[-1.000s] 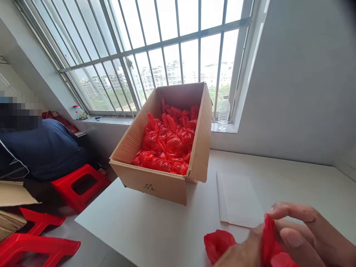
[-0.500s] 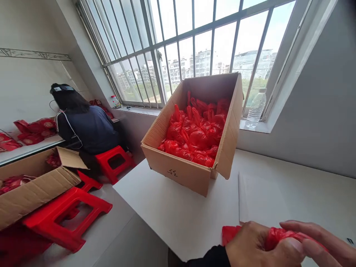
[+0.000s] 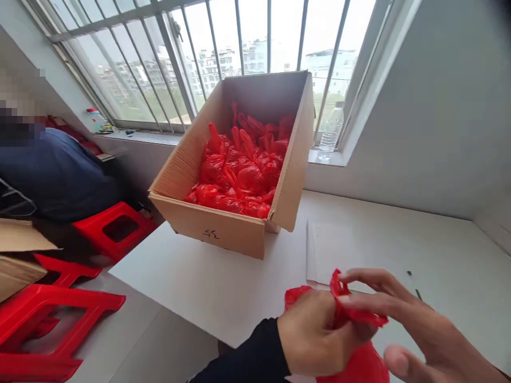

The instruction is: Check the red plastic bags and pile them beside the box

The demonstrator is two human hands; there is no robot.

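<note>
Low in the view, my left hand (image 3: 315,332), in a black sleeve, is closed around the gathered neck of a red plastic bag (image 3: 361,364). The bag's body hangs below that fist, and more red plastic shows behind the wrist. From the right, my right hand (image 3: 415,314) reaches over the top of the bag. Its index and middle fingers have a loop of the plastic between them, while its thumb stands apart. The bag's contents cannot be seen.
A cardboard box (image 3: 217,234) full of tied red bags stands on the white table (image 3: 255,287). Behind it are a barred window and a plastic bottle (image 3: 331,133). White sheets (image 3: 339,244) and a pen (image 3: 415,284) lie rightward. A person (image 3: 72,175) sits left, near red stools (image 3: 115,229).
The view has swung left-to-right and slightly down, so both hands and the bag sit higher and further left. My right fingers have moved onto the bag's top loop.
</note>
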